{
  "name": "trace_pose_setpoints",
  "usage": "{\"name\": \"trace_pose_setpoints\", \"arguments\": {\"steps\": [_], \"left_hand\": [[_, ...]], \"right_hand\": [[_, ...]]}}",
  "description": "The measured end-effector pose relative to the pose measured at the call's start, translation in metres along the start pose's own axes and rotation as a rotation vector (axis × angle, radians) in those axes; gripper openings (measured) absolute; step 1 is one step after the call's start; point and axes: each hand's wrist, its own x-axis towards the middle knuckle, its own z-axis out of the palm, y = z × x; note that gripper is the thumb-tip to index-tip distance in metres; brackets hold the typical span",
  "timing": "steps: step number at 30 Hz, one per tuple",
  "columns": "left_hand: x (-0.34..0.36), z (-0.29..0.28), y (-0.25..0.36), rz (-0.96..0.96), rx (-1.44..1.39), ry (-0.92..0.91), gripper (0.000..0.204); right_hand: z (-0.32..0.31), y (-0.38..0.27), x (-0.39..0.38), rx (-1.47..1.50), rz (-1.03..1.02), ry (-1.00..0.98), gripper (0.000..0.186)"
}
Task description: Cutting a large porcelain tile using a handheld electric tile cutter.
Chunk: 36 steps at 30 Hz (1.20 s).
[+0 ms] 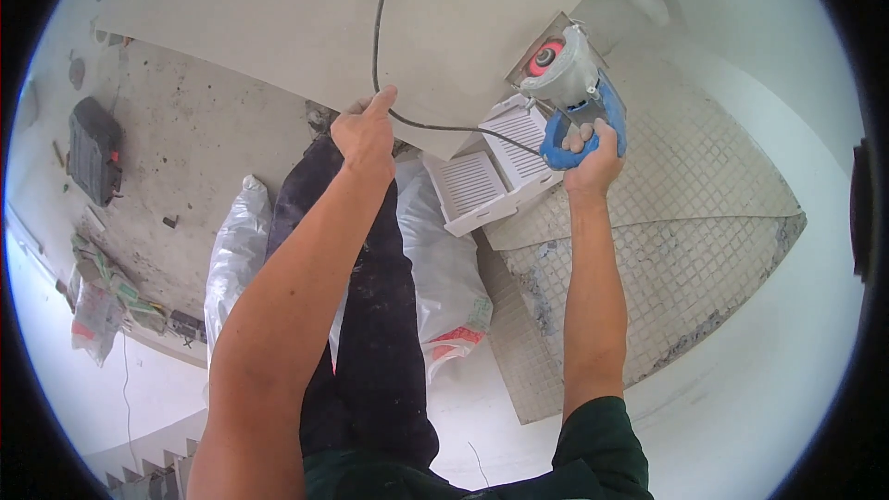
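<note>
Saw (567, 81), blue and gray with a pink round part (544, 57), is up in front of the right hand (594, 167). That hand has its fingers curled tight around the saw's blue handle (557, 150). The left hand (366, 137) is well apart from it, with its fingers pinched in on the black cord (444, 128). The cord bends there and goes across to the saw. A big flat board (278, 23) lies ahead of the left hand. A white rack with slots (468, 189) sits between the hands, nearer the right one. Shiny pale bags (444, 264) are closer to the body. Far left of the left hand is a dark case (93, 150). Floor with a grid pattern (690, 162) shows to the right of the right hand.
</note>
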Motion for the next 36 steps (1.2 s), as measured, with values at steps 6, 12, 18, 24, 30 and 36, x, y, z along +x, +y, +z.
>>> {"name": "trace_pose_setpoints", "arguments": {"steps": [6,12,18,24,30,36], "left_hand": [[0.0001,-0.0005,0.0,0.008,-0.008,-0.016,0.038],[-0.0027,0.0012,0.0048,0.029,-0.02,0.026,0.025],[0.0016,-0.0025,0.0025,-0.002,0.029,-0.019,0.031],[0.001,-0.0025,0.0013,-0.009,0.012,-0.003,0.029],[0.0006,-0.0027,0.0015,-0.008,0.012,-0.023,0.029],[-0.0004,-0.0025,0.001,-0.019,0.033,-0.015,0.029]], "right_hand": [[-0.0012,0.0009,-0.001,-0.006,-0.002,-0.005,0.01],[-0.0044,0.0057,0.0031,0.08,-0.015,-0.01,0.007],[-0.0035,0.0057,0.0,0.067,-0.016,0.005,0.007],[-0.0044,0.0073,-0.0027,0.071,-0.01,0.008,0.008],[-0.0051,0.0081,-0.0036,0.062,-0.02,0.009,0.007],[-0.0065,0.0081,-0.0053,0.056,-0.008,0.018,0.007]]}}
